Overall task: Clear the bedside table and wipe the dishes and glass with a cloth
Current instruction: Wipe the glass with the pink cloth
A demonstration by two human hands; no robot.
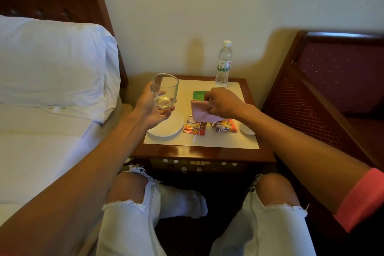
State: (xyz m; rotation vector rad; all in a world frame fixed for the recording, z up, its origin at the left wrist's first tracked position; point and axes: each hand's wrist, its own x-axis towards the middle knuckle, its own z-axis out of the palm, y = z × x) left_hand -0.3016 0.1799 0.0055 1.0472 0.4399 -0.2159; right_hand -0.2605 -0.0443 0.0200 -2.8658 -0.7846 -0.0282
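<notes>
Foreground: I sit facing the desk [199,153], torn white jeans [133,224] nearest the lens, the bed [41,141] along my left.
Front edge: A white plate [173,128] lies at the front left corner. Two bright snack packets [194,127] sit side by side at the middle. A small white dish [247,130] is at the front right, partly hidden by my forearm. A thin white stick [194,139] lies in front of the packets, too small to name.
Left hand: My left hand [154,108] cups the glass [165,91] from below, fingers curled round its base. The glass is upright and lifted off the desk, above the left edge and the plate's far rim. It looks empty.
Right hand: My right hand [222,102] pinches a folded pink cloth [200,113] by its top edge. The cloth hangs over the packets at the desk's middle, near the glass but apart from it.
Beyond: A green tray [198,95] lies flat behind the cloth. A capped water bottle [224,64] stands at the back right corner, by the wall.
Step in hand: Wiping the glass, I judge, since glass and cloth are both raised toward each other. Nothing looks cleared yet.
Next move: The cloth has to meet the glass and work round the rim and inside. That calls for a firm hold on the base, because smooth glass could slip and land on the plate.
</notes>
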